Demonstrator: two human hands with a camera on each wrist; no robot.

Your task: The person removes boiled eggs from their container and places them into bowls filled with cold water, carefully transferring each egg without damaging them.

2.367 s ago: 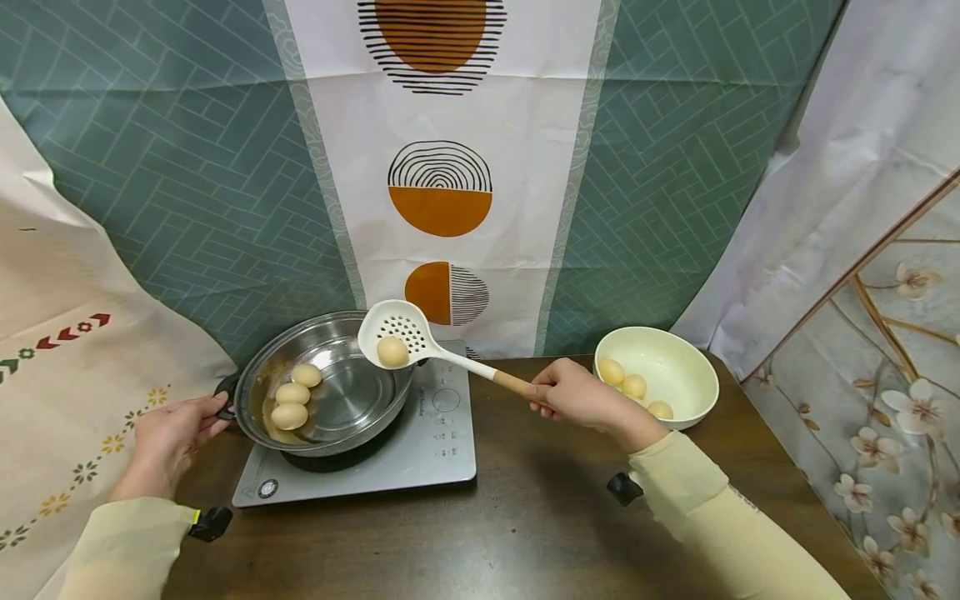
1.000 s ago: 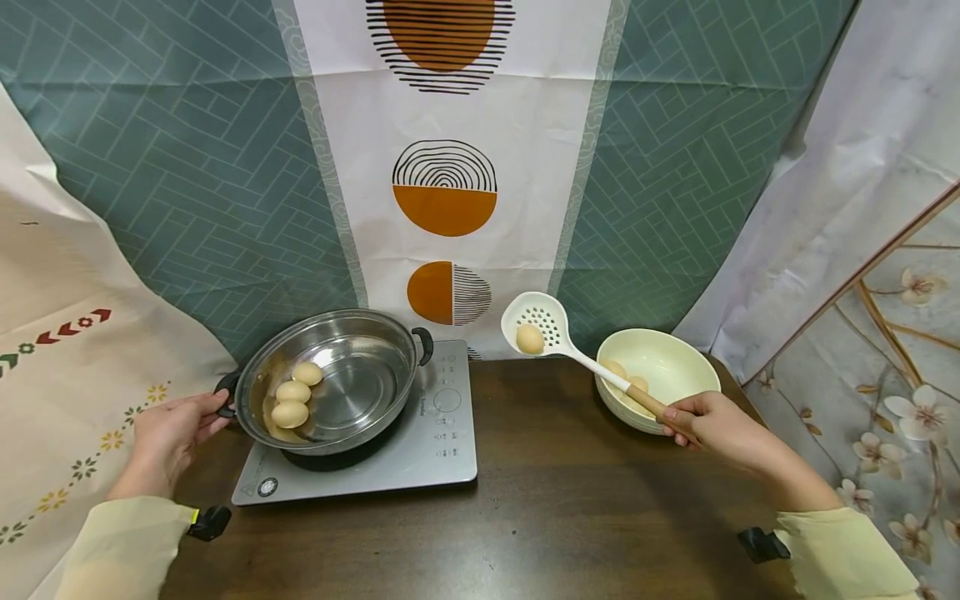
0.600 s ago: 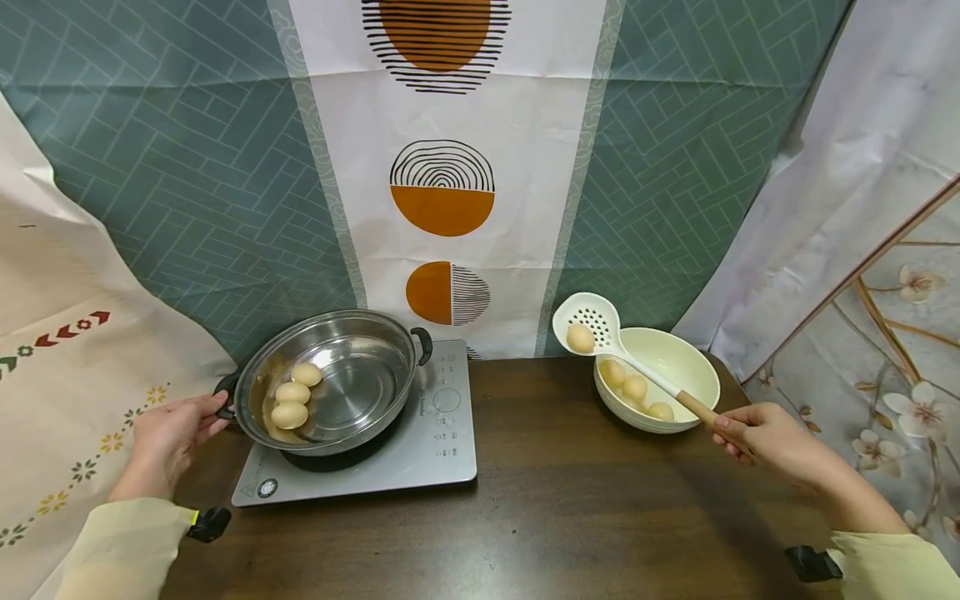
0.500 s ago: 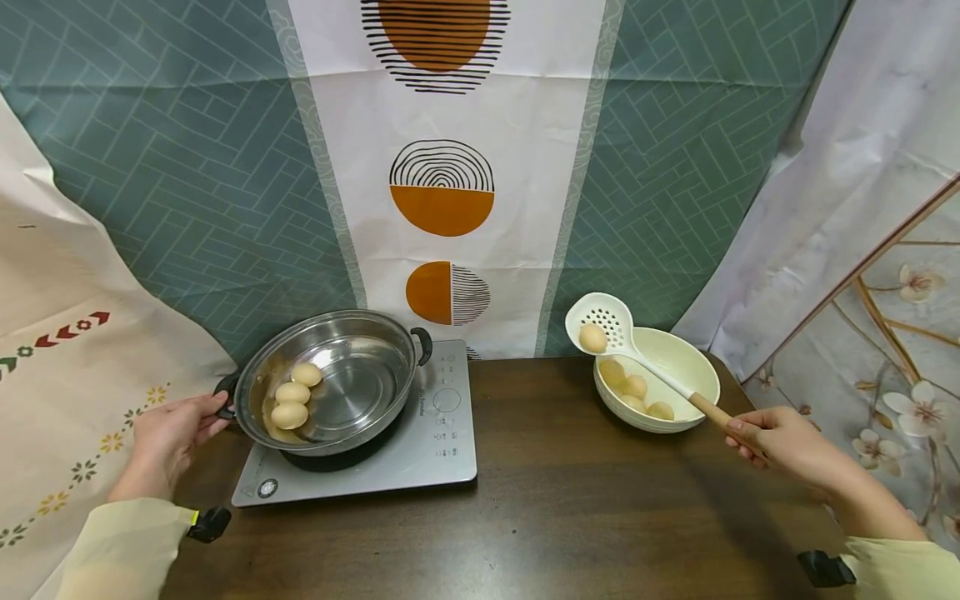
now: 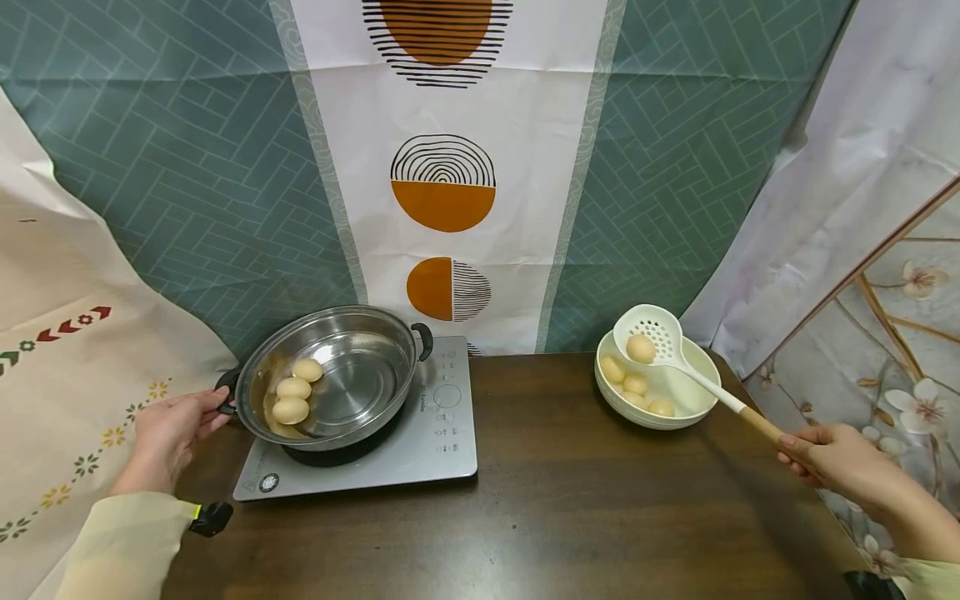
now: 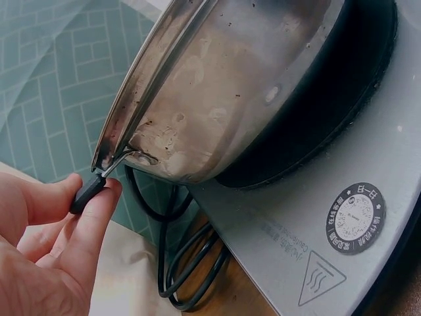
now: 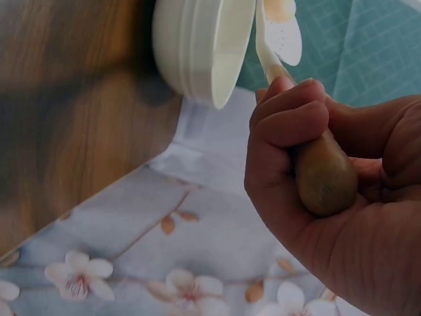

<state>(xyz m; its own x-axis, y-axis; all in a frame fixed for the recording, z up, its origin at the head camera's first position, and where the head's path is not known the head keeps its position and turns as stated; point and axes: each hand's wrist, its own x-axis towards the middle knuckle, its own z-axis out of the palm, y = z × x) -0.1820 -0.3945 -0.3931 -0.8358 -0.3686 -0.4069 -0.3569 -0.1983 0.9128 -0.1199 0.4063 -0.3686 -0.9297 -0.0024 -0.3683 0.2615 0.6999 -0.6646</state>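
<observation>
My left hand (image 5: 171, 433) pinches the black side handle (image 6: 87, 192) of a steel pot (image 5: 352, 392) between thumb and fingers. Three eggs (image 5: 291, 390) lie together on the left of the pot's inside. With curled fingers my right hand (image 5: 847, 467) grips the wooden handle (image 7: 322, 174) of a white slotted skimmer (image 5: 660, 329). One egg (image 5: 641, 348) rests in the skimmer's head, which is held over the far part of a cream bowl (image 5: 656, 421). Inside that bowl several eggs (image 5: 635, 384) sit along the left and near side, partly overlapping.
The pot stands on a grey induction cooker (image 5: 442, 467), on a dark wooden table (image 5: 525, 500). A black cable (image 6: 174, 263) loops beside the cooker. Patterned cloth (image 5: 450, 108) hangs behind, and a floral sheet (image 5: 870, 433) borders the right edge.
My right hand has carried the skimmer and its egg rightward, from near the pot to over the bowl. My left hand and the pot have stayed in place.
</observation>
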